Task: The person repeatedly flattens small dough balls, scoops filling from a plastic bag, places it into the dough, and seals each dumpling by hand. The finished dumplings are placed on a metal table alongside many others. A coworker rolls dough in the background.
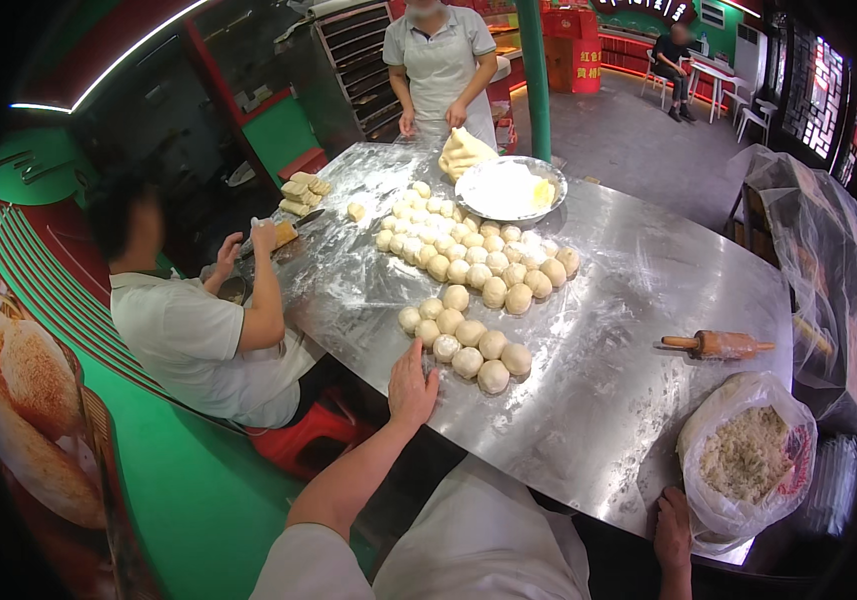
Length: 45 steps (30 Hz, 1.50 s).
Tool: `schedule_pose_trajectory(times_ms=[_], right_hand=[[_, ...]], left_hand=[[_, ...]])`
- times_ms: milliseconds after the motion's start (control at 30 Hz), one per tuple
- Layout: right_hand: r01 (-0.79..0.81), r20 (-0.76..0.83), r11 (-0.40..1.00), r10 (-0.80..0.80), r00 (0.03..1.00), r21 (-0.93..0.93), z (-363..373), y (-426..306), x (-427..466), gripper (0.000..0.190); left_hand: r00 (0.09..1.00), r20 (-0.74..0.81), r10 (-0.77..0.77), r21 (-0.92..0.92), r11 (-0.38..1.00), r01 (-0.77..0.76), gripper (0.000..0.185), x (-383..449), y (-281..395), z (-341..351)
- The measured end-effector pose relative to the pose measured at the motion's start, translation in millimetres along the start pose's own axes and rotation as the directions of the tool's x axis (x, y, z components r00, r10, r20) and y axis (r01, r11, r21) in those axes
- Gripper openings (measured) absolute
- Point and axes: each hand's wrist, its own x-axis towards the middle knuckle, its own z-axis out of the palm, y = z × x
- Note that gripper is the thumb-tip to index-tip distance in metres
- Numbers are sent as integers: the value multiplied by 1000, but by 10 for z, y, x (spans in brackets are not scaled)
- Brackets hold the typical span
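Note:
My left hand (411, 384) is at the near edge of the steel table (586, 390), fingers extended and holding nothing. Its fingertips are right beside a small group of round dough balls (471, 331); whether they touch is hard to tell. A larger block of dough balls (466, 244), some dusted with flour, lies just beyond. At the table's near right edge is my right hand (672, 529), against the side of a clear plastic bag (796, 517) that stands open. Crumbly pale filling (747, 454) fills the bag. The bag partly covers that hand's fingers.
A wooden rolling pin (732, 345) lies at the right. A metal basin of flour (500, 191) stands behind the dough, beside a large dough lump (466, 154). A co-worker (181, 315) at left handles a yellow block (286, 234); another person (440, 60) stands opposite.

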Motion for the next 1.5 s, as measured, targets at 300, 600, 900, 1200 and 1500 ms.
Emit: schedule_pose_trajectory(times_ms=[300,600,900,1200,1500], right_hand=[[-3,34,997,6,999,-83,-106,-280,295,33],[36,156,961,-81,985,273,720,-1316,2230,84],[117,466,980,-179,867,160,1348,-1951,3416,116],[-15,690,991,-83,719,136,1461,-2069,4081,107],[-135,689,988,46,723,76,1384,-2223,4098,105]], left_hand=[[999,-41,26,-21,999,-27,72,-8,-54,129],[987,-161,-8,-244,969,-33,88,235,-385,34],[718,619,317,-216,948,-232,114,1480,-423,-482],[678,696,237,-233,967,-98,101,1539,-260,-566],[577,811,94,-65,995,-70,99,1637,-36,-519]])
